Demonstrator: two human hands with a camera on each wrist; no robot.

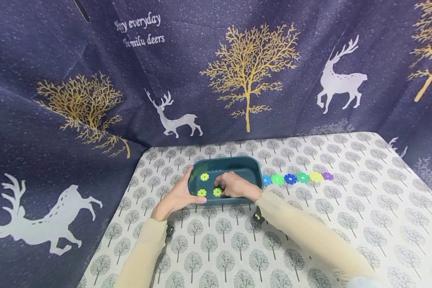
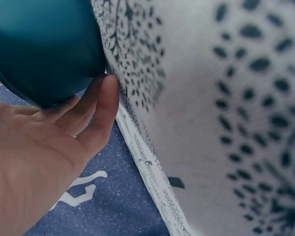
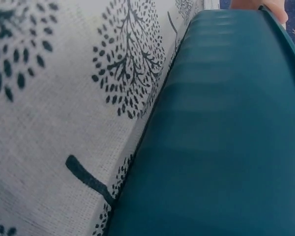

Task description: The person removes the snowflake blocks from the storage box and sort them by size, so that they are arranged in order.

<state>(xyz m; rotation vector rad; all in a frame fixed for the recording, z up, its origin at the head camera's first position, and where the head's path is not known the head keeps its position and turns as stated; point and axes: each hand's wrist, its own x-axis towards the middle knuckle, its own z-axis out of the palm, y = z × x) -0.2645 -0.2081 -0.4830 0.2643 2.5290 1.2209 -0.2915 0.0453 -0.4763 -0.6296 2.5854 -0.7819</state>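
Note:
A dark teal plastic basin (image 1: 234, 162) stands on the table, with several yellow-green flower-shaped discs (image 1: 204, 177) on its floor toward the left. My left hand (image 1: 178, 196) holds the basin's left end, thumb along the front rim; in the left wrist view its fingers (image 2: 105, 105) lie against the outer wall. Reaching over the front rim, my right hand (image 1: 235, 186) is down inside the basin with bent fingers, close beside a yellow-green disc (image 1: 217, 192). Whether those fingertips pinch anything is hidden. The right wrist view shows mostly the basin's outer wall (image 3: 226, 123).
Right of the basin, a row of joined flower discs in blue, green, yellow and purple (image 1: 328, 176) lies on the tree-patterned tablecloth (image 1: 223, 244). Behind and to the left hangs a dark blue cloth (image 1: 273, 112) printed with deer and trees.

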